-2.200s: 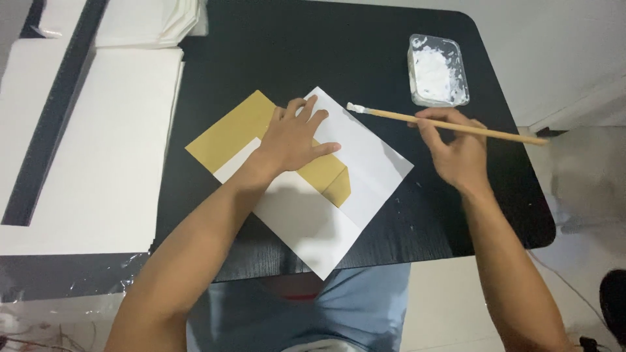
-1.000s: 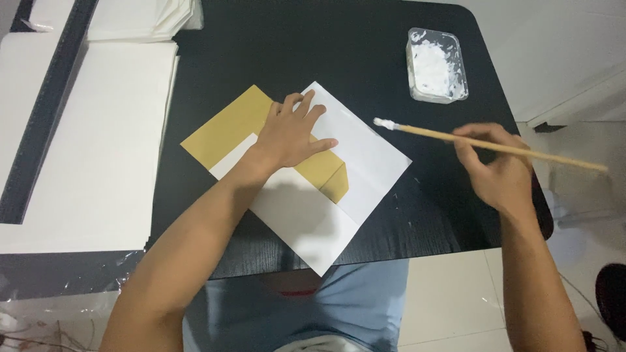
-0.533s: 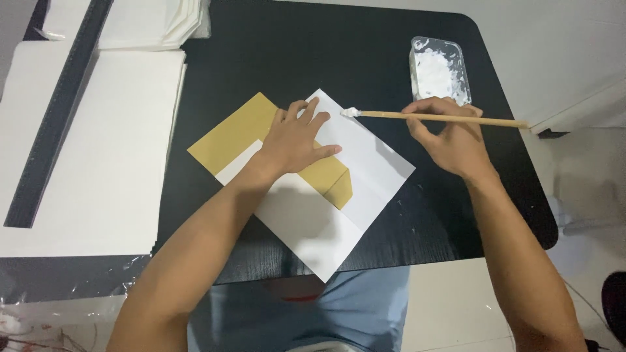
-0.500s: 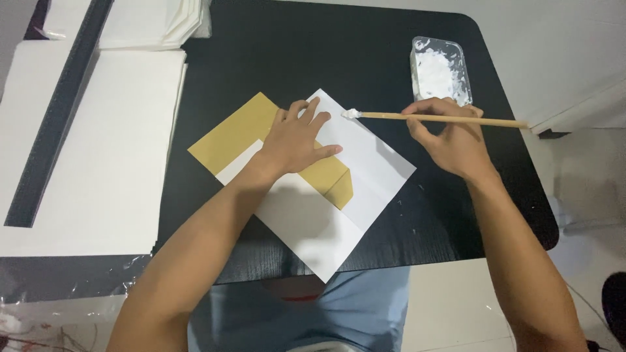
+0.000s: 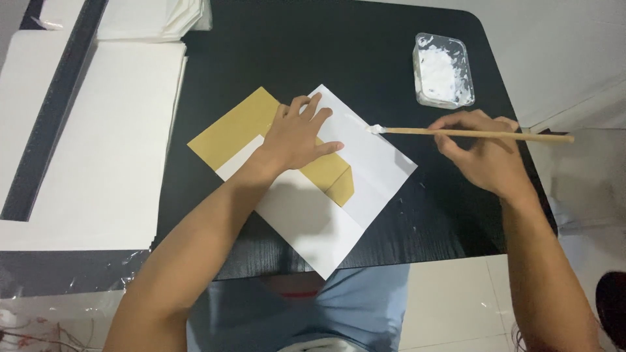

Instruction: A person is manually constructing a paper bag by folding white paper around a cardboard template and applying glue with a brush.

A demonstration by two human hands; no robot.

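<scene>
The left hand point(image 5: 297, 133) is laid flat, palm down, fingers spread and holding nothing, on a white sheet point(image 5: 326, 221) and the gold paper point(image 5: 241, 127) folded with it, both lying diagonally at the middle of the black desk point(image 5: 313, 45). The forearm reaches in from the lower left. The right hand point(image 5: 482, 153) is placed to the right of the sheet, its fingers closed around the shaft of a wooden brush point(image 5: 473, 133), which is held almost level. The white-loaded tip is set at the sheet's upper right edge, where a short glossy smear is seen.

Compared with half a second ago, the brush tip is found further right along that edge and the right hand has drawn back with it; the left hand is unchanged.

A clear tray of white paste point(image 5: 442, 70) stands well apart at the desk's far right. White boards point(image 5: 104, 150) lie to the left. The right thumb is hidden behind the fingers, and the brush bristles are too small to be made out.
</scene>
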